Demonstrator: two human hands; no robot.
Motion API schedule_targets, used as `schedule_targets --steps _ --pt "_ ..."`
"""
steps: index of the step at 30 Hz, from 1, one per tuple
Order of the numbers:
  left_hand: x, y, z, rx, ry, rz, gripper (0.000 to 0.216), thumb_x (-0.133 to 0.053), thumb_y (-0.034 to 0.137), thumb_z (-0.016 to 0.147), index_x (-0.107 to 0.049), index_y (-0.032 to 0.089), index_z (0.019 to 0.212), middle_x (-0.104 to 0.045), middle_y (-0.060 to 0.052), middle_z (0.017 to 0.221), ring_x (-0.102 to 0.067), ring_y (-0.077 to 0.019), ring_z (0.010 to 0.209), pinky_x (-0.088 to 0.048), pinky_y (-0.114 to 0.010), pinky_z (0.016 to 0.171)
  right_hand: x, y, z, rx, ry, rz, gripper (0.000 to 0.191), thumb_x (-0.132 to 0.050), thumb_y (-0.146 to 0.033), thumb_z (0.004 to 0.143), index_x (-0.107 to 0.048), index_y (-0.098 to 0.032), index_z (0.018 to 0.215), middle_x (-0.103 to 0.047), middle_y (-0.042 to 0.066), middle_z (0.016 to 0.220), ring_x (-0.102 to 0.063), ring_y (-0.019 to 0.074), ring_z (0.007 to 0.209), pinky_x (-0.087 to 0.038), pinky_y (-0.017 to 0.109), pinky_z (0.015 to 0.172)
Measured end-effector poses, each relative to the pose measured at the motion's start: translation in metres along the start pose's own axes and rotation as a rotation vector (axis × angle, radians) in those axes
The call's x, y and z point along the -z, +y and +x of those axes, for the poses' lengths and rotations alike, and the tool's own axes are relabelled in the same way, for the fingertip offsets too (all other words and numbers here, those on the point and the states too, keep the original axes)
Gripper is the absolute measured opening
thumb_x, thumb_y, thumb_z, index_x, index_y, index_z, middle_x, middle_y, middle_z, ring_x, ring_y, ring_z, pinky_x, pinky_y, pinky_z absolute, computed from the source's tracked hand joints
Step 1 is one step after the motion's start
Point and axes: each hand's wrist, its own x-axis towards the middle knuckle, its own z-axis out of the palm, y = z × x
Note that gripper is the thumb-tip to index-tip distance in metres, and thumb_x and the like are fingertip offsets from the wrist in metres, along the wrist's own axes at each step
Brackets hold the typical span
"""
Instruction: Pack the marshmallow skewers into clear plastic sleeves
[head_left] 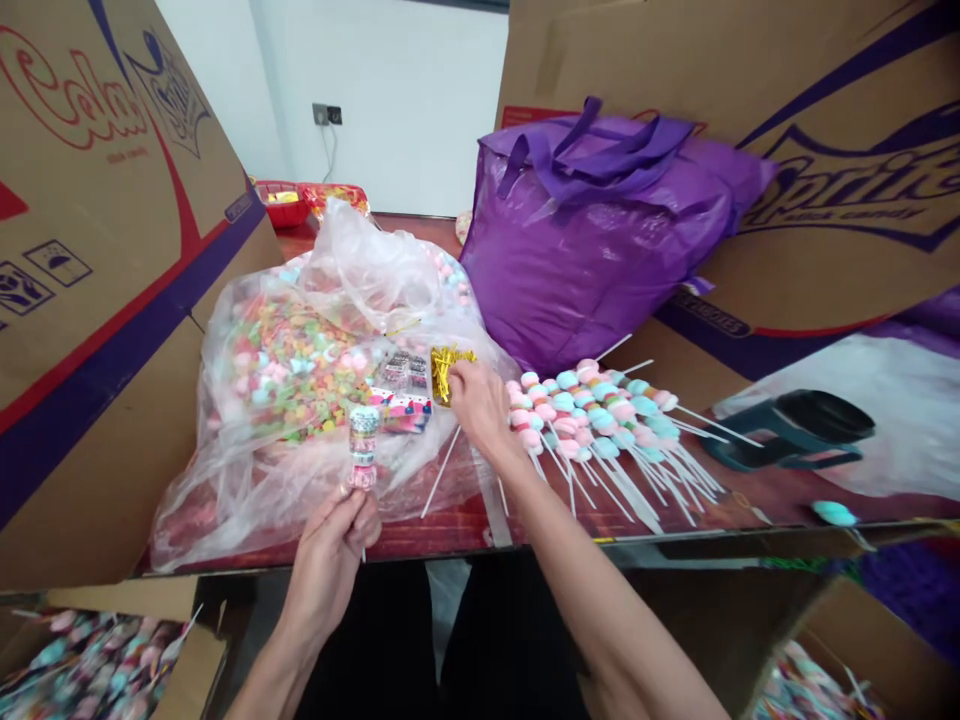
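My left hand point(334, 545) is closed round the stick of a wrapped marshmallow skewer point(364, 447), holding it upright over the table's near edge. My right hand point(478, 405) reaches forward to a bundle of gold twist ties point(447, 368) and pinches at it with its fingertips. Just left of the ties lies a stack of small printed wrappers point(405, 392). To the right of my right hand lies a pile of unwrapped pink, blue and white marshmallow skewers point(592, 410) with white sticks fanned toward me.
A big clear plastic bag of colourful candy point(292, 360) fills the table's left. A purple bag point(592, 230) stands behind. Cardboard boxes point(90, 250) wall both sides. A dark tape dispenser point(795, 425) lies right. Boxes of finished skewers point(82, 660) sit below.
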Motion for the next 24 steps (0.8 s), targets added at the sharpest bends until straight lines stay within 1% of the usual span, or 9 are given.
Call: schedule_targets --steps 4,7,11,13,15,17,19,21,24 --pt "0.005 -0.005 0.001 0.111 -0.008 -0.110 0.029 -0.080 0.033 0.072 -0.057 0.015 0.067 -0.046 0.000 0.068 -0.034 -0.0090 0.059 -0.038 -0.024 0.056 -0.025 0.010 0.048 -0.036 -0.031 -0.060 0.030 -0.047 -0.011 0.091 -0.074 -0.015 0.103 -0.066 0.016 0.105 -0.059 0.0265 0.096 -0.039 0.033 0.078" --pt "0.006 -0.006 0.003 0.109 -0.031 -0.111 0.029 -0.079 0.030 0.075 -0.055 0.015 0.068 -0.046 0.001 0.068 -0.033 -0.0082 0.058 -0.036 -0.023 0.055 -0.031 0.016 0.054 -0.047 -0.016 -0.043 0.030 -0.046 -0.013 0.092 -0.074 -0.016 0.102 -0.066 0.015 0.103 -0.059 0.0261 0.095 -0.040 0.033 0.077" --pt "0.002 -0.009 0.010 0.057 -0.080 -0.023 0.024 -0.078 0.030 0.080 -0.061 0.014 0.082 -0.045 0.003 0.066 -0.032 -0.0064 0.057 -0.031 -0.020 0.053 -0.019 0.020 0.044 -0.043 0.064 0.037 0.026 -0.047 -0.018 0.092 -0.073 -0.017 0.096 -0.068 0.011 0.099 -0.060 0.0243 0.093 -0.042 0.033 0.080" --pt "-0.001 -0.013 0.013 0.023 -0.081 0.003 0.026 -0.079 0.032 0.079 -0.061 0.015 0.086 -0.047 0.003 0.066 -0.034 -0.0060 0.057 -0.030 -0.019 0.053 -0.010 0.015 0.029 -0.031 0.133 0.170 0.025 -0.046 -0.021 0.093 -0.070 -0.017 0.096 -0.068 0.008 0.094 -0.061 0.0210 0.088 -0.045 0.031 0.079" --pt "-0.005 -0.016 0.016 -0.023 -0.060 -0.004 0.028 -0.080 0.033 0.078 -0.059 0.017 0.086 -0.050 0.004 0.066 -0.035 -0.0056 0.055 -0.030 -0.018 0.053 -0.004 0.003 0.002 -0.032 0.171 0.525 0.019 -0.050 -0.027 0.092 -0.066 -0.018 0.099 -0.066 0.003 0.083 -0.062 0.0177 0.075 -0.048 0.028 0.068" --pt "-0.007 -0.019 0.018 -0.057 -0.031 -0.024 0.029 -0.082 0.032 0.076 -0.058 0.018 0.085 -0.055 0.003 0.068 -0.037 -0.0053 0.055 -0.032 -0.018 0.054 0.000 -0.012 -0.034 -0.066 0.106 0.995 0.023 -0.061 -0.031 0.086 -0.062 -0.021 0.108 -0.063 -0.002 0.073 -0.061 0.0157 0.061 -0.045 0.025 0.053" --pt "-0.009 -0.020 0.019 -0.068 -0.021 -0.033 0.029 -0.082 0.031 0.074 -0.060 0.017 0.086 -0.058 0.002 0.070 -0.039 -0.0049 0.055 -0.032 -0.018 0.054 0.000 -0.029 -0.072 -0.127 -0.025 1.276 0.036 -0.068 -0.031 0.083 -0.059 -0.024 0.117 -0.065 -0.003 0.073 -0.061 0.0146 0.056 -0.045 0.024 0.047" --pt "-0.012 -0.022 0.019 -0.063 -0.025 -0.038 0.029 -0.083 0.030 0.072 -0.062 0.016 0.086 -0.058 0.002 0.071 -0.041 -0.0046 0.055 -0.032 -0.018 0.054 -0.005 -0.041 -0.106 -0.201 -0.040 1.382 0.030 -0.070 -0.031 0.083 -0.061 -0.024 0.111 -0.067 -0.002 0.074 -0.062 0.0138 0.055 -0.048 0.024 0.049" --pt "-0.018 -0.026 0.015 -0.056 -0.035 -0.026 0.031 -0.084 0.030 0.070 -0.062 0.016 0.086 -0.058 0.002 0.071 -0.046 -0.0062 0.058 -0.035 -0.019 0.056 -0.018 -0.048 -0.139 -0.302 0.078 1.359 0.013 -0.071 -0.029 0.084 -0.065 -0.021 0.090 -0.068 0.000 0.074 -0.062 0.0137 0.059 -0.051 0.026 0.056"
